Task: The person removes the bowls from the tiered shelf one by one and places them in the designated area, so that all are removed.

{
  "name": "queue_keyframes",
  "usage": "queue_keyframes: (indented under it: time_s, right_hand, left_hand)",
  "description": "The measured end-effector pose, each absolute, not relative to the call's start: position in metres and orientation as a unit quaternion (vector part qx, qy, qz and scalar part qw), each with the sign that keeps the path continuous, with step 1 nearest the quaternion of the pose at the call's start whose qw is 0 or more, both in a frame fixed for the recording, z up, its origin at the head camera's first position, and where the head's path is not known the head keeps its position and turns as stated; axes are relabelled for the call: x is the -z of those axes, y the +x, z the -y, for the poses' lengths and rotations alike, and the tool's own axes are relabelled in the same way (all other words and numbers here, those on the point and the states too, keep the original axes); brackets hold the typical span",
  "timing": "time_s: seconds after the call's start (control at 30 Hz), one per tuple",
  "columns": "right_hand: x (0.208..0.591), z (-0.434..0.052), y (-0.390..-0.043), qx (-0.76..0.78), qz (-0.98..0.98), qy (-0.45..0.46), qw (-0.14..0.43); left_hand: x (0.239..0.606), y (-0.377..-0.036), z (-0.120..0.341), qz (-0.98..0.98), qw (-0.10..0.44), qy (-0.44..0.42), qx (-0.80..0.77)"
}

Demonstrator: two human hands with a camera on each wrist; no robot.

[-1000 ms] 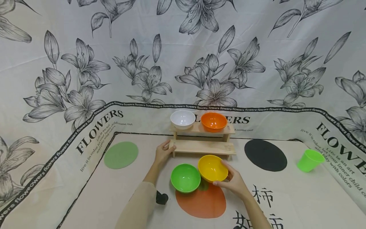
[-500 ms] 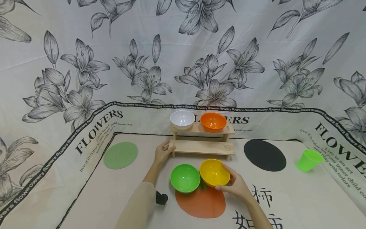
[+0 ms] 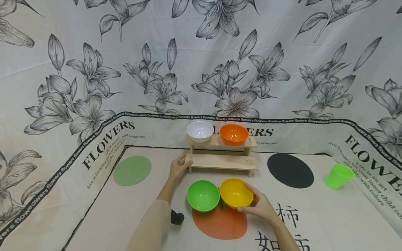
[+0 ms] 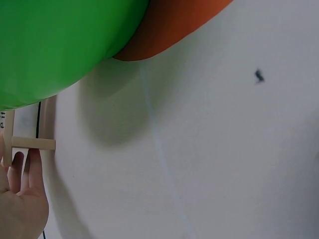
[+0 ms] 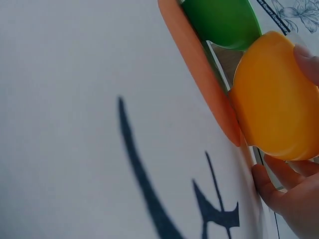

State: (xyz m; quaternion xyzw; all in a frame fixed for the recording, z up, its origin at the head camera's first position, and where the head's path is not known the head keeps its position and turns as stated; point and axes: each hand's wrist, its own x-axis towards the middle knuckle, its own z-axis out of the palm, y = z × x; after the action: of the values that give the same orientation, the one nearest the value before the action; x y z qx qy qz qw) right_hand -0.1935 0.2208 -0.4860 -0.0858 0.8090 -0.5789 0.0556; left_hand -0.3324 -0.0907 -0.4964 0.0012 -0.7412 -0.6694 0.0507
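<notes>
My right hand (image 3: 262, 205) holds a yellow bowl (image 3: 236, 194) by its right side, thumb at the front and fingers round the far side. In the right wrist view the yellow bowl (image 5: 279, 94) is tilted, with its side against the green bowl (image 5: 227, 22). From the head, the green bowl (image 3: 203, 196) sits just left of it, over the back of an orange persimmon print (image 3: 220, 225). My left hand (image 3: 179, 168) grips the left end of the lower board of a two-step wooden stand (image 3: 223, 161); the left wrist view shows its fingers (image 4: 35, 172) at the wood.
On the stand's upper step are a white bowl (image 3: 200, 131) and an orange bowl (image 3: 233, 134). A green cup (image 3: 339, 176) leans at the far right, beyond a black oval print (image 3: 290, 170). A pale green oval print (image 3: 132, 170) lies left. Flower-printed cloth (image 3: 201, 69) rises behind.
The yellow bowl has come down and slightly toward me in my right hand, beside the green bowl. My left hand has stayed on the stand.
</notes>
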Motion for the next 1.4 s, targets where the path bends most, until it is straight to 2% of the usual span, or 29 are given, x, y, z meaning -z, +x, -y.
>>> queue_keyframes:
  time_s: [0.57, 0.8, 0.93, 1.1, 1.4]
  right_hand:
    - [0.488, -0.232, -0.193, 0.577, -0.802, -0.132, 0.081]
    - [0.491, -0.234, -0.194, 0.588, -0.791, -0.147, 0.084]
    - [0.49, -0.234, -0.194, 0.597, -0.782, -0.158, 0.081]
    - [0.489, -0.233, -0.196, 0.591, -0.79, -0.153, 0.061]
    - [0.476, -0.238, -0.212, 0.556, -0.819, -0.145, -0.009]
  left_hand:
    - [0.499, -0.334, 0.092, 0.741, 0.06, -0.018, 0.669]
    - [0.467, -0.311, 0.091, 0.736, 0.041, -0.031, 0.674]
    - [0.464, -0.308, 0.09, 0.74, 0.039, -0.029, 0.671]
    - [0.468, -0.313, 0.092, 0.738, 0.038, -0.029, 0.674]
    - [0.496, -0.332, 0.092, 0.749, 0.057, -0.011, 0.66]
